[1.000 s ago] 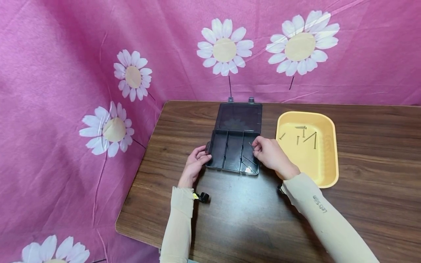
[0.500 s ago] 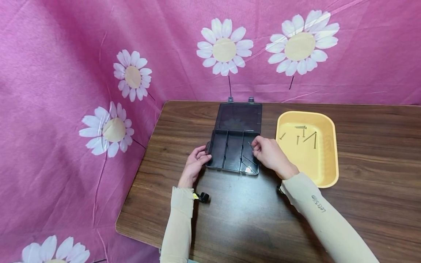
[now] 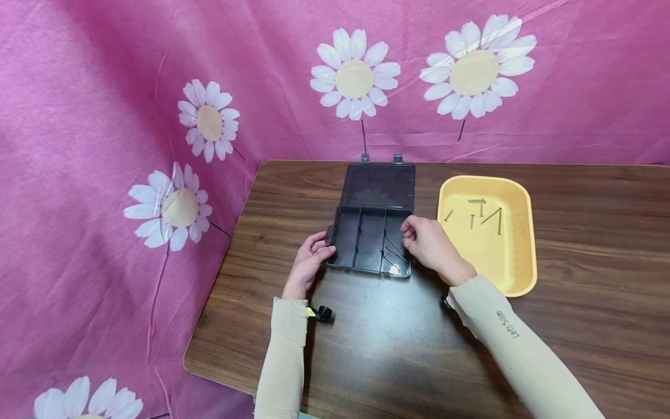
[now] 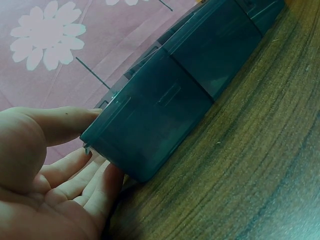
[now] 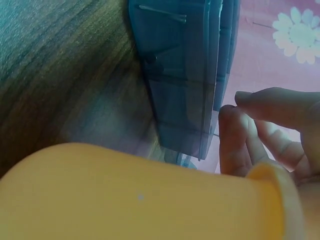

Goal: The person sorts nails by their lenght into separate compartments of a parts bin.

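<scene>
A dark translucent compartment box [image 3: 369, 265] lies on the table with its lid [image 3: 379, 183] folded back. My left hand [image 3: 309, 259] holds the box's left side, thumb at the top rim and fingers against the lower wall, as the left wrist view shows. Over the right edge of the box is my right hand [image 3: 431, 247], its thumb and index tips close together with nothing visible between them. Below those fingertips, three thin screws [image 3: 395, 254] lie slanted in the right compartment. The middle compartment [image 3: 370, 238] and the left one show bare floors.
Right of the box, under the right forearm's side, stands a yellow tub [image 3: 530, 233] with several screws [image 3: 492, 216] on its floor. The wooden table [image 3: 366, 337] meets a pink flowered cloth [image 3: 282, 75] behind and at the left.
The screw that my right fingers pinched has dropped into the right compartment, beside the two lying there. Both hands stay almost in the same place; the head view shifts slightly.
</scene>
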The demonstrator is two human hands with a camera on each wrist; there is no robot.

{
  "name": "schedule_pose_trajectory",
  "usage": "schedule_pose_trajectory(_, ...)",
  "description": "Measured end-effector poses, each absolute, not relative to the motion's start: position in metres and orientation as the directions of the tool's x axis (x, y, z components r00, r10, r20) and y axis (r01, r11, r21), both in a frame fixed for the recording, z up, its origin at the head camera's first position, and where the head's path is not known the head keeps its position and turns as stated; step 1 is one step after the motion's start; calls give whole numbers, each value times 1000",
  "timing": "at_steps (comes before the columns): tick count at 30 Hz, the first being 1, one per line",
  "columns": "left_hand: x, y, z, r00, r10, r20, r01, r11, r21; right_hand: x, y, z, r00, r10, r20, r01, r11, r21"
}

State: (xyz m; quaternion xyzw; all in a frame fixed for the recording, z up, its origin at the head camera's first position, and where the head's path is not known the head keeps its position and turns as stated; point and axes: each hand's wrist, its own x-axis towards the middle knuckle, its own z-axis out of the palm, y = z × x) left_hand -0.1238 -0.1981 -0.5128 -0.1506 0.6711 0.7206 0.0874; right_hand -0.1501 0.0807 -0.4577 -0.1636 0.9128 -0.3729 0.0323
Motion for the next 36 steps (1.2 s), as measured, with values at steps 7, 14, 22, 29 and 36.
schedule_pose_trajectory(7,-124,-198,-512,-936,-76,-344,-338,-79,938,-149,85,-450,-950,-309,47,-248,654,-714)
schedule_pose_trajectory(14,-124,-198,-510,-936,-78,-343,-337,-76,938,-146,97,-442,-952,-294,84,-268,672,-690)
schedule_pose_trajectory(22,-122,-198,-509,-937,-81,-339,-334,-76,940,-145,114,-440,-952,-284,115,-288,699,-655)
schedule_pose_trajectory(29,-122,-197,-510,-936,-80,-342,-335,-85,938,-145,136,-437,-952,-264,156,-303,730,-613)
schedule_pose_trajectory(36,-122,-197,-511,-941,-77,-328,-322,-82,943,-143,163,-436,-958,-261,117,-281,784,-554)
